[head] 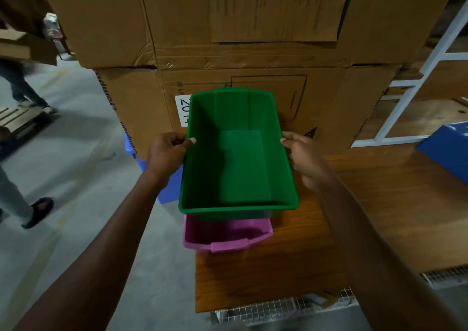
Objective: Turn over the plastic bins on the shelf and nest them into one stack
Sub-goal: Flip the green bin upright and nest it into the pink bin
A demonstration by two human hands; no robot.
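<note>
Nearest, a wire mesh panel shows past the near edge of the wooden shelf board. On that board stands a pink plastic bin, open side up, its handle lip facing near. A green plastic bin sits open side up directly above the pink one, covering most of it; whether it is already seated inside cannot be told. The left hand pinches the green bin's left rim with curled fingers and thumb; the right hand grasps the right rim the same way. A blue bin shows at the left, behind the left forearm. Farther back are stacked cardboard boxes, and a white metal frame at far right.
</note>
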